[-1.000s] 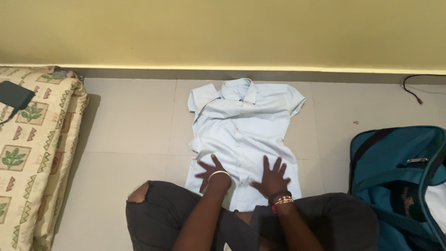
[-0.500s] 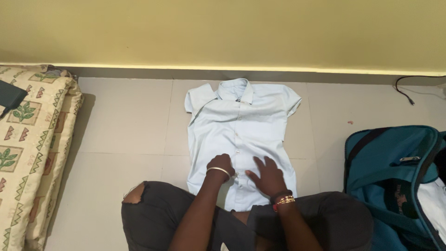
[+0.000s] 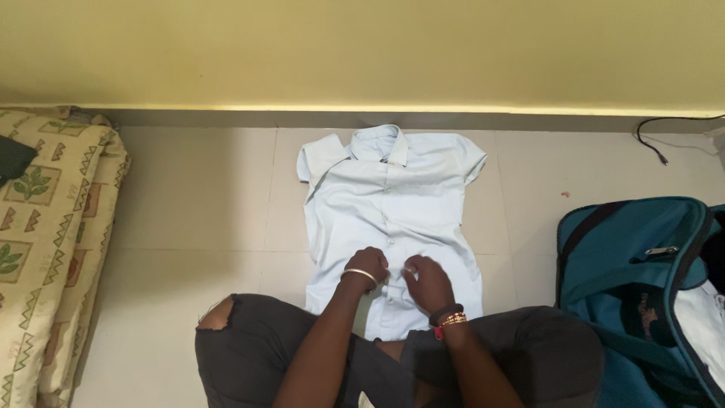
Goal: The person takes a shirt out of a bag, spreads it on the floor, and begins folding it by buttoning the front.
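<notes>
Shirt (image 3: pixel 389 215), pale blue with short sleeves and a collar, lies spread flat on the tiled floor (image 3: pixel 196 204), front side up, collar toward the wall and hem toward the seated person's knees. Both hands rest on its lower button strip. The left hand (image 3: pixel 370 266), with a thin metal bangle at the wrist, has its fingers curled together and pinched on the cloth beside the buttons. The right hand (image 3: pixel 428 281), with a dark band and beaded bracelets at the wrist, lies just beside the left one, nearly touching it, its fingers also drawn together and pressing a bit of the strip; whether a button itself sits between the fingertips cannot be told.

At the right edge stands a teal bag (image 3: pixel 627 257), its zip open and its top flap turned back. Inside the opening shows a piece of white cloth (image 3: pixel 698 317), partly cut off by the picture's edge, and the rest of the inside is too dark to make out. The bag lies well apart from the shirt.

At the left lies a folded patterned mattress (image 3: pixel 45 249) with leaf prints, and a dark flat object (image 3: pixel 13 157) rests on top of it. A black cable (image 3: pixel 664 128) runs along the floor near the wall at the far right.
</notes>
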